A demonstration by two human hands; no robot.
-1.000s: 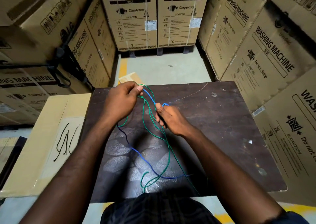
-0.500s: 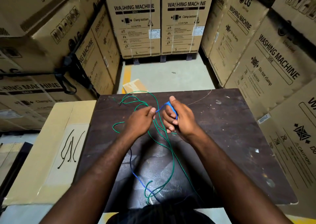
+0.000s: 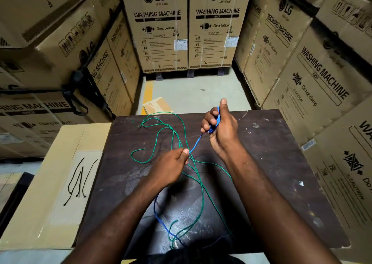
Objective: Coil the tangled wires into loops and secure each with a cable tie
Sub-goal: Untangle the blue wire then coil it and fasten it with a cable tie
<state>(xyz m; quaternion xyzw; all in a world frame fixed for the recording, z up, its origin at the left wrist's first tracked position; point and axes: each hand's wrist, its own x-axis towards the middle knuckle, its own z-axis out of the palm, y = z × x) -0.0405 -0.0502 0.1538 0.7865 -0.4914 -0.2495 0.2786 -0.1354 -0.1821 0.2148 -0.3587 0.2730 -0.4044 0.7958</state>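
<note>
I see cardboard boxes (image 3: 161,32) walling a dark, scuffed table (image 3: 271,163), pale carton (image 3: 40,203) at left. Green wire (image 3: 155,143) sprawls across the table. Right hand (image 3: 219,127) grips a blue wire (image 3: 196,143) coil; left hand (image 3: 171,167) pinches its taut run. Black ties (image 3: 78,181) rest on the carton.

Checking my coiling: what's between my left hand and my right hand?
Head view: a straight stretch of thin blue wire runs from the pinching left hand up to the right hand, which grips its coil.
</note>
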